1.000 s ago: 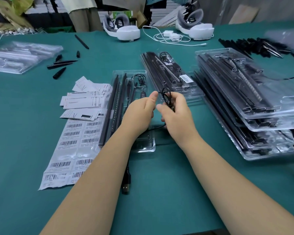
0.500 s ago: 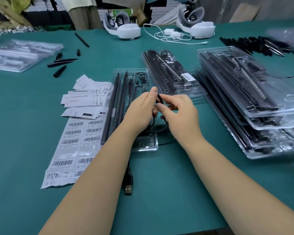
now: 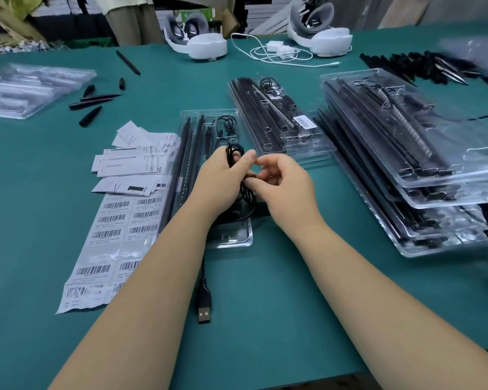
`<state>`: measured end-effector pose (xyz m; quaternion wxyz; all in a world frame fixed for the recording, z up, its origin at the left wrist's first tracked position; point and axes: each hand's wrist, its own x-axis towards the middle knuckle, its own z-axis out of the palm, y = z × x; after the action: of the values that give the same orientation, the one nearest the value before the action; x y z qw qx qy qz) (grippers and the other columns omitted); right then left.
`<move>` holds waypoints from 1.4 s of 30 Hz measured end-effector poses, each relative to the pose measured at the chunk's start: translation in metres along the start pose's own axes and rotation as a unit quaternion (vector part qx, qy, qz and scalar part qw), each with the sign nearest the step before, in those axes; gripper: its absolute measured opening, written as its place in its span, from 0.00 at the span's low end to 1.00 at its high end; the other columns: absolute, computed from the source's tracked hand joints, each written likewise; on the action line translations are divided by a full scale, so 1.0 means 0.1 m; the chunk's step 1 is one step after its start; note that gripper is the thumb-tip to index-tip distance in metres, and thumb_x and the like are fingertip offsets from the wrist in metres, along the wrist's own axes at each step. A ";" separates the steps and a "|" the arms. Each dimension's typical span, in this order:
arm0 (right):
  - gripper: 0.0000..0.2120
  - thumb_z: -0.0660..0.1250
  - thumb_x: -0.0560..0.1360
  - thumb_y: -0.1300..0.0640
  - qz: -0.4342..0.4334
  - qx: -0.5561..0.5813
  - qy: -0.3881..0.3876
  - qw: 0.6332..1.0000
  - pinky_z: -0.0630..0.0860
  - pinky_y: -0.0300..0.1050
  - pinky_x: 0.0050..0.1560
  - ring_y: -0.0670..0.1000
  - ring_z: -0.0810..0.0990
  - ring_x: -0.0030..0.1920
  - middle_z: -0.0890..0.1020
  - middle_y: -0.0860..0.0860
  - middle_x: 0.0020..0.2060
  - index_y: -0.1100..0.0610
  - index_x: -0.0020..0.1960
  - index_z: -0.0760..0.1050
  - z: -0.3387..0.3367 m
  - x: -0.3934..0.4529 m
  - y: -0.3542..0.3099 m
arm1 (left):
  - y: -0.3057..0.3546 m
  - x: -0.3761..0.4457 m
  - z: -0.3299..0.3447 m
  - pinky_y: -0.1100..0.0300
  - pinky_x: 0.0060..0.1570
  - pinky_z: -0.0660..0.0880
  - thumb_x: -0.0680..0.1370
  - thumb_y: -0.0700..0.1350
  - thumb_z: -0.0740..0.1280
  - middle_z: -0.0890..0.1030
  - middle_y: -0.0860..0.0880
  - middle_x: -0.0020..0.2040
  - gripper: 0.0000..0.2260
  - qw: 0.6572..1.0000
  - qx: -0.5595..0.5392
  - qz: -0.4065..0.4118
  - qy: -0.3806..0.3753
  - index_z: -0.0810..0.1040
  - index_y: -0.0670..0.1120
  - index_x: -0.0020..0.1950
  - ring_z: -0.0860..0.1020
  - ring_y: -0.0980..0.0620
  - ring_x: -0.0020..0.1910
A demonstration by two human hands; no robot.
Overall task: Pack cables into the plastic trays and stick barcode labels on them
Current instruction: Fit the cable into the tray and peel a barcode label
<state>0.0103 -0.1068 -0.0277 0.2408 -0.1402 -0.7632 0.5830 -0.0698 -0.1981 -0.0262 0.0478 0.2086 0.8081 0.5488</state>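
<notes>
Cable (image 3: 234, 159) now gathered into tighter coil above open tray (image 3: 231, 240), loops earlier looser. Coil held by left hand (image 3: 223, 178) fingers; strand pinched by right hand (image 3: 282, 178) fingers. Plug (image 3: 204, 311) left trailing on near table (image 3: 265, 319). Coiling judged nearly done; label sheet (image 3: 107, 243) untouched, left of tray.

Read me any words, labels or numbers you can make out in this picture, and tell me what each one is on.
"Light": sideways on a white paper leaflet left of the clear plastic tray; the words before it are blurred.
Long white barcode label sheet: barcodes show, their numbers and text too small to read.
Small white barcode sticker on the packed clear tray: unreadable.
Black USB plug: no lettering.
</notes>
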 end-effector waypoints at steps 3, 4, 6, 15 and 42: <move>0.10 0.74 0.70 0.56 -0.014 -0.051 0.016 0.998 0.73 0.39 0.41 0.41 0.71 0.32 0.74 0.43 0.33 0.47 0.43 0.73 -0.04 0.03 -0.01 | 0.00 0.03 0.03 0.71 0.29 0.67 0.80 0.52 0.61 0.76 0.53 0.38 0.11 0.999 0.025 -0.017 0.042 0.68 0.49 0.41 0.72 0.58 0.34; 0.10 0.74 0.70 0.56 -0.033 -0.069 0.016 0.997 0.70 0.36 0.39 0.40 0.70 0.31 0.74 0.43 0.33 0.46 0.40 0.73 -0.06 0.02 -0.03 | 0.00 0.04 0.03 0.73 0.28 0.66 0.80 0.52 0.61 0.76 0.54 0.36 0.10 0.998 0.018 -0.023 0.053 0.67 0.50 0.42 0.72 0.60 0.33; 0.10 0.73 0.69 0.59 -0.091 -0.089 -0.024 0.992 0.67 0.33 0.37 0.39 0.71 0.32 0.75 0.42 0.32 0.46 0.37 0.74 -0.10 -0.03 -0.10 | 0.01 0.06 0.02 0.73 0.28 0.66 0.81 0.52 0.60 0.78 0.56 0.30 0.09 0.997 -0.007 -0.035 0.065 0.67 0.50 0.43 0.73 0.64 0.30; 0.03 0.67 0.71 0.54 -0.137 -0.242 -0.159 0.947 0.69 0.43 0.42 0.45 0.74 0.43 0.70 0.40 0.33 0.49 0.39 0.78 -0.04 -0.21 -0.20 | 0.00 0.07 -0.05 0.65 0.31 0.70 0.81 0.52 0.59 0.79 0.59 0.27 0.09 0.997 -0.055 -0.054 0.027 0.68 0.49 0.46 0.74 0.64 0.25; 0.16 0.63 0.78 0.51 0.035 -0.104 -0.110 0.988 0.68 0.33 0.27 0.41 0.72 0.23 0.82 0.49 0.28 0.59 0.38 0.79 -0.12 0.06 -0.01 | 0.03 0.04 -0.10 0.63 0.30 0.69 0.80 0.49 0.62 0.78 0.50 0.33 0.08 0.983 -0.164 -0.049 -0.066 0.72 0.45 0.45 0.75 0.56 0.29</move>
<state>0.0111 -0.0942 -0.0231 0.1188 -0.1257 -0.8363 0.5202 -0.0757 -0.2039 -0.0193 0.1615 0.1938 0.7117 0.6557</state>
